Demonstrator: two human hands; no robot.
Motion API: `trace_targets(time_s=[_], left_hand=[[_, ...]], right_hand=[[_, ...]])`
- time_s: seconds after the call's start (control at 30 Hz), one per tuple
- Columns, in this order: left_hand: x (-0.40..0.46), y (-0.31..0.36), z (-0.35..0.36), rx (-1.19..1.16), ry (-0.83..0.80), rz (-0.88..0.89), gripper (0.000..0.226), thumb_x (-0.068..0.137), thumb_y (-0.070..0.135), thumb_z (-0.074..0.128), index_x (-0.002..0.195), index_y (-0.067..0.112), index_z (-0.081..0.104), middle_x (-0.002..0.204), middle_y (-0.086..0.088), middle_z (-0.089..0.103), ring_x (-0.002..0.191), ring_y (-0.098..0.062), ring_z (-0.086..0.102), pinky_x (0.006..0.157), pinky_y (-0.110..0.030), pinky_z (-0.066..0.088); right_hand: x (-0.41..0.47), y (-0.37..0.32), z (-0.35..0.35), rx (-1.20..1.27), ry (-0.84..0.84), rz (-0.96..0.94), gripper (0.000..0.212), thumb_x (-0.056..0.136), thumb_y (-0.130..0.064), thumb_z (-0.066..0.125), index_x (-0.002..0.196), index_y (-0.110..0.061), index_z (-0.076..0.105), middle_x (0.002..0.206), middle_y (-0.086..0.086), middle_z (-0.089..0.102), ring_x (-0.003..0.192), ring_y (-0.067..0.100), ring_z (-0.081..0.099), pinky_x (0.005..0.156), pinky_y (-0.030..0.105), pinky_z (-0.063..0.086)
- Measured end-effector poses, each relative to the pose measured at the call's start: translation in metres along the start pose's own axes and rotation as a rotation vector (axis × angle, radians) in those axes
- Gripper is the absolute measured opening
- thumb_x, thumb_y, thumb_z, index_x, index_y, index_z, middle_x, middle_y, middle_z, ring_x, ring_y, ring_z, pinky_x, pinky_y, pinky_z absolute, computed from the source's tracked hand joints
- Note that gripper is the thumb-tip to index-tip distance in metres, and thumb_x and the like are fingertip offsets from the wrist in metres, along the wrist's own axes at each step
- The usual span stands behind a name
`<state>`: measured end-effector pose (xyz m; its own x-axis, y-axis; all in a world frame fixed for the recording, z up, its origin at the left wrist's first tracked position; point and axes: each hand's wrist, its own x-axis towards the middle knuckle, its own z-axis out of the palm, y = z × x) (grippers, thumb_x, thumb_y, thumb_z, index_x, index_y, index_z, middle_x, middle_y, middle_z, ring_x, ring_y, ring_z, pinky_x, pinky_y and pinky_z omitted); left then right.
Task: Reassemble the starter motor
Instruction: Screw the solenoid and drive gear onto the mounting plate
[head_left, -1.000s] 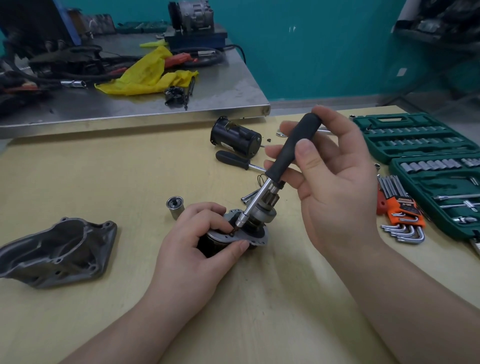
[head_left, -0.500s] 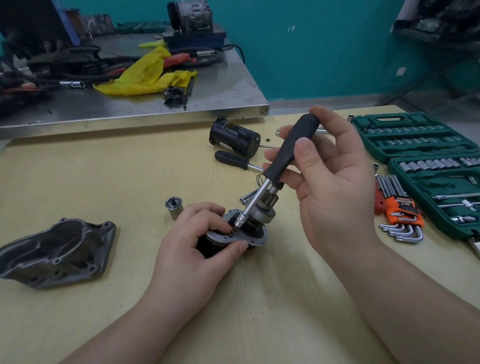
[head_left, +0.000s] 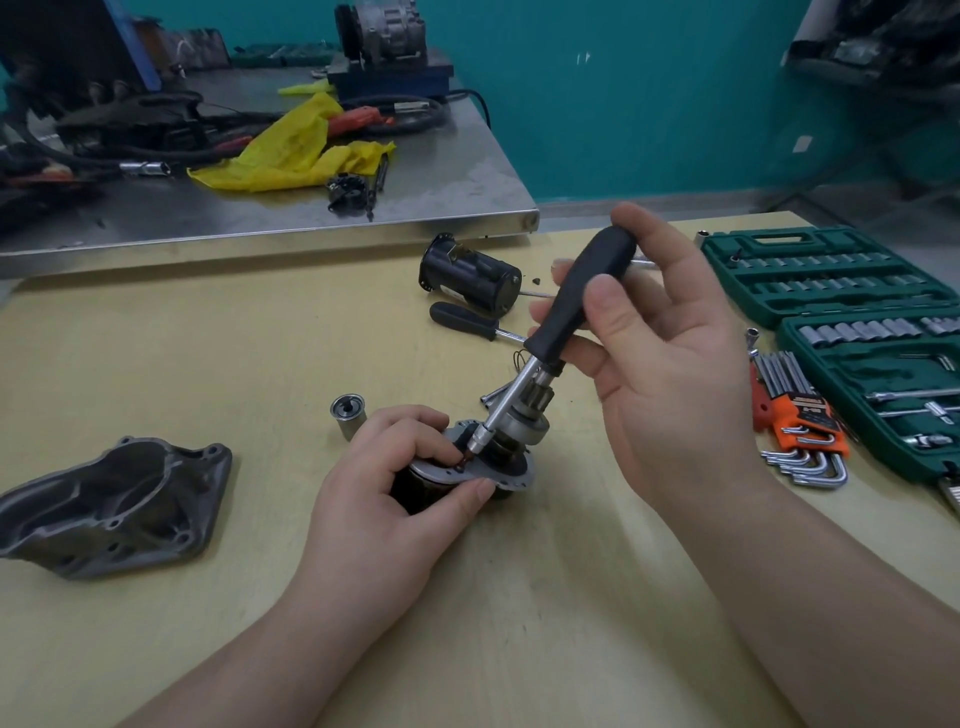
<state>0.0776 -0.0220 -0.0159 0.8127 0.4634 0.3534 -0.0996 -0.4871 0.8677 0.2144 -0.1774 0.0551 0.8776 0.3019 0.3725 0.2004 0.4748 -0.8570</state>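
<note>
The starter motor sub-assembly (head_left: 511, 457), a dark body with a silver flange and pinion gear on top, stands on the wooden table (head_left: 260, 364). My left hand (head_left: 395, 488) grips its flange and body from the left, fingertips by a small reddish screw. My right hand (head_left: 660, 364) holds the black handle of a nut driver (head_left: 582, 301) tilted up to the right. Its silver shaft runs down to the screw on the flange. The grey cast nose housing (head_left: 114, 504) lies at the left. A black motor casing (head_left: 467, 275) lies on its side behind.
A green socket set case (head_left: 852, 332) lies open at the right, with an orange holder of hex keys (head_left: 800, 426) beside it. A small silver socket (head_left: 348, 413), a second black-handled screwdriver (head_left: 462, 319) and loose bolts sit near the assembly. A cluttered steel bench (head_left: 415, 171) stands behind.
My right hand has turned the driver handle slightly between its fingers. The left hand and the assembly have stayed in place.
</note>
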Motion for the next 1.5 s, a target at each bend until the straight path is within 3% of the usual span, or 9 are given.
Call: trace_targets(time_s=[0.17,0.37,0.6,0.8,1.03,1.1,1.23,1.4,1.5], left_hand=[[-0.0012,0.0018,0.0008,0.004,-0.005,0.015,0.025,0.071,0.052,0.082,0.086,0.036,0.070,0.121,0.018,0.067,0.118,-0.010,0.067,0.087,-0.006,0.045],[0.0009,-0.0014,-0.0001,0.005,0.008,-0.013,0.024,0.071,0.035,0.090,0.086,0.035,0.071,0.119,0.016,0.069,0.117,-0.011,0.068,0.087,-0.007,0.044],[-0.0021,0.0044,-0.0001,0.001,-0.008,0.026,0.024,0.070,0.054,0.082,0.085,0.039,0.069,0.120,0.020,0.067,0.117,-0.007,0.066,0.085,-0.004,0.044],[0.0011,0.0004,-0.0004,-0.022,0.007,0.006,0.026,0.070,0.055,0.081,0.087,0.040,0.069,0.119,0.017,0.069,0.117,-0.010,0.067,0.088,-0.007,0.045],[-0.0002,0.0011,0.0002,0.007,-0.004,0.037,0.024,0.071,0.055,0.081,0.086,0.042,0.069,0.120,0.020,0.067,0.117,-0.007,0.067,0.086,-0.005,0.043],[-0.0003,0.0016,0.0004,0.006,-0.004,0.038,0.024,0.071,0.054,0.081,0.086,0.040,0.069,0.119,0.019,0.068,0.117,-0.008,0.067,0.086,-0.004,0.043],[0.0012,0.0008,-0.0004,-0.020,0.002,0.012,0.024,0.070,0.055,0.081,0.086,0.040,0.069,0.119,0.017,0.068,0.117,-0.011,0.067,0.088,-0.006,0.044],[0.0006,0.0020,-0.0001,-0.015,0.000,0.029,0.023,0.070,0.054,0.081,0.085,0.043,0.068,0.119,0.021,0.067,0.118,-0.008,0.067,0.087,-0.005,0.043],[0.0003,0.0025,0.0002,-0.012,0.000,0.025,0.024,0.070,0.052,0.082,0.085,0.041,0.068,0.119,0.020,0.068,0.118,-0.008,0.067,0.088,-0.005,0.043]], right_hand=[[-0.0003,0.0031,0.0019,-0.085,0.077,-0.059,0.035,0.097,-0.010,0.072,0.128,-0.024,0.063,0.083,-0.007,0.070,0.079,0.018,0.075,0.071,0.038,0.064],[0.0003,0.0056,0.0003,0.046,0.013,0.049,0.043,0.102,-0.012,0.053,0.143,-0.023,0.057,0.122,0.016,0.072,0.106,0.035,0.076,0.083,0.043,0.063],[0.0004,0.0062,0.0000,-0.109,0.054,-0.037,0.038,0.099,-0.009,0.071,0.130,-0.030,0.061,0.084,-0.010,0.070,0.075,0.015,0.075,0.071,0.052,0.066],[0.0013,0.0073,-0.0023,0.055,0.026,0.047,0.039,0.105,-0.009,0.052,0.142,-0.021,0.058,0.120,0.015,0.074,0.104,0.036,0.076,0.085,0.046,0.063],[-0.0001,0.0067,0.0011,-0.051,0.078,-0.017,0.038,0.097,-0.011,0.071,0.131,-0.024,0.060,0.087,-0.006,0.068,0.078,0.017,0.074,0.076,0.044,0.063],[-0.0015,0.0072,0.0019,-0.053,0.074,-0.024,0.038,0.099,-0.014,0.068,0.134,-0.025,0.061,0.093,-0.006,0.071,0.084,0.016,0.075,0.076,0.042,0.063],[-0.0031,0.0062,0.0021,0.037,0.023,0.002,0.045,0.101,-0.010,0.056,0.145,-0.018,0.054,0.126,0.016,0.070,0.106,0.037,0.075,0.086,0.045,0.062],[-0.0021,0.0041,0.0019,-0.037,0.056,-0.030,0.040,0.094,-0.008,0.071,0.129,-0.026,0.060,0.094,-0.006,0.071,0.086,0.023,0.077,0.081,0.042,0.063],[-0.0012,0.0049,0.0021,-0.059,0.079,-0.041,0.037,0.094,-0.010,0.074,0.126,-0.026,0.062,0.088,-0.010,0.070,0.081,0.020,0.075,0.079,0.043,0.064]])
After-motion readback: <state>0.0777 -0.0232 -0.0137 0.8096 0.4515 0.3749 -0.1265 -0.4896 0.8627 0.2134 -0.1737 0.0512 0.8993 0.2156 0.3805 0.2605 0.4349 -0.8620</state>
